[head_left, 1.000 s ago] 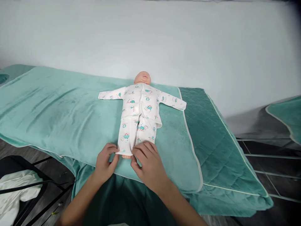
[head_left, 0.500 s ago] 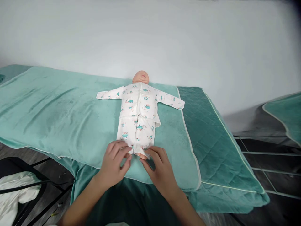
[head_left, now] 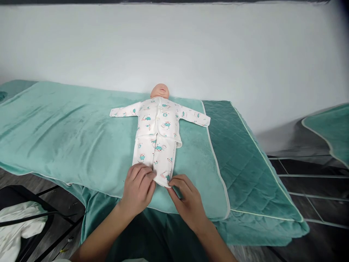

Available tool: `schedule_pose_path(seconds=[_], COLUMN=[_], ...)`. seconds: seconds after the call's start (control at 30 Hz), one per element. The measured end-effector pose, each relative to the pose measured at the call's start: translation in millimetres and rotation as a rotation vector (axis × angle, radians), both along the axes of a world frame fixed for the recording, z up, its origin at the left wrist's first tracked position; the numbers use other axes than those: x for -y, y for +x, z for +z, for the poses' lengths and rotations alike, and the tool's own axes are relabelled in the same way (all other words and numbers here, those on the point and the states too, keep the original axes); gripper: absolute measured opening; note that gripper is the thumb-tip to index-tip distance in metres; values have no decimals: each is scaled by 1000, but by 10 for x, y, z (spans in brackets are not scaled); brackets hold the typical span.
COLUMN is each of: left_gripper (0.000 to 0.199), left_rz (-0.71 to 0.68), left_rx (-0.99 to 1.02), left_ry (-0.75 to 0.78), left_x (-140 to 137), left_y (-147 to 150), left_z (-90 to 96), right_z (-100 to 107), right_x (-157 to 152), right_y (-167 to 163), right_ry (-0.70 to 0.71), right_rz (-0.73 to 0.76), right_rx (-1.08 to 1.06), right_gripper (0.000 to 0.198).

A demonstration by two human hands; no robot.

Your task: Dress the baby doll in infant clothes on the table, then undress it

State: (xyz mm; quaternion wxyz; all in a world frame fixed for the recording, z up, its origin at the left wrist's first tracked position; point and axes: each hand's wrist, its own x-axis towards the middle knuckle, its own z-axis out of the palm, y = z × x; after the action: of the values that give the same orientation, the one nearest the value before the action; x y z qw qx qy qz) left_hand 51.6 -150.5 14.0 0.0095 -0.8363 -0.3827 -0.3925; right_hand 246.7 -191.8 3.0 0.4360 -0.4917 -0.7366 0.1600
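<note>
A baby doll [head_left: 160, 91] lies on its back, arms spread, its head toward the wall. It wears a white printed jacket [head_left: 149, 122] and matching white trousers [head_left: 160, 154]. With closed fingers my left hand [head_left: 139, 187] pinches the inner side of the trouser hem on the right-hand leg. On that hem's outer corner, my right hand [head_left: 187, 198] has thumb and forefinger pressed together. The hem is drawn out straight between both hands, and the foot inside is hidden. My left hand partly covers the other trouser leg's end.
Beneath the doll is a light green blanket [head_left: 68, 134] over a darker quilted cover [head_left: 245, 163]. A white wall [head_left: 174, 47] stands behind. At lower left, white cloth [head_left: 24, 222] lies on a black chair [head_left: 16, 193]. Metal bars [head_left: 313, 176] are at right.
Both hands have closed on the right-hand trouser hem and pulled it down over the foot, which showed before. My left hand moved across to that leg. The view tilted up slightly.
</note>
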Motion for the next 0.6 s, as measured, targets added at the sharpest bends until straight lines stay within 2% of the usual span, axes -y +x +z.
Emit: schedule_pose_path(seconds=[0.17,0.5,0.6], left_gripper=[24,36,40], left_rz=[-46,-13,43], left_rx=[25,7,40], left_ry=[67,89,53], left_x=[82,143,171], left_y=[-51,-115,-153], left_z=[-133,-298,-309], right_z=[-8,-122,-135], right_x=[65,103,104], right_y=[15,39,38], right_ry=[51,30,31], right_rz=[-2,-6,-16], right_rx=[13,93,91], right_gripper=[19,19,20])
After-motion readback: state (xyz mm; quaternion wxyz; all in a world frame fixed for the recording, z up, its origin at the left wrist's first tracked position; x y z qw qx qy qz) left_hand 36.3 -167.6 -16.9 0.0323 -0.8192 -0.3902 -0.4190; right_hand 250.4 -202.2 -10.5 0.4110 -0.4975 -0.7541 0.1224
